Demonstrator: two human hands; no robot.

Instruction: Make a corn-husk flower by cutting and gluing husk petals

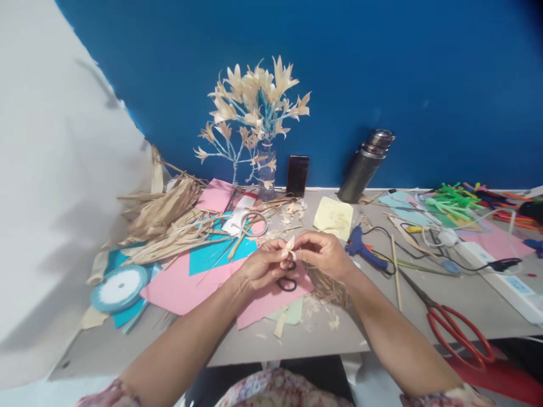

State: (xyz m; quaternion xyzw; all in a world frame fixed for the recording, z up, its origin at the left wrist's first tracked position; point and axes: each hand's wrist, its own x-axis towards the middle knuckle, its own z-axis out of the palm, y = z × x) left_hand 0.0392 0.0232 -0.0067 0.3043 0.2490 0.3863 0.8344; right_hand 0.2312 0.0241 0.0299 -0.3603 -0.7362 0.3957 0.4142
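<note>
My left hand (263,265) and my right hand (322,254) meet over the middle of the table, fingers pinched together on a small pale strip of dried leaf (290,246). Just below the hands, black-handled small scissors (287,281) lie on a pink paper sheet (186,288). Behind stands a bottle vase (266,178) with dried-leaf flowers (254,104) on blue stems.
A pile of dried leaves (165,220) lies left, with a blue ribbon roll (119,287). A phone (297,175) and a metal flask (365,165) lean by the blue wall. A blue glue gun (360,249), red-handled scissors (453,328), a power strip (504,280) and pipe cleaners (458,200) lie right.
</note>
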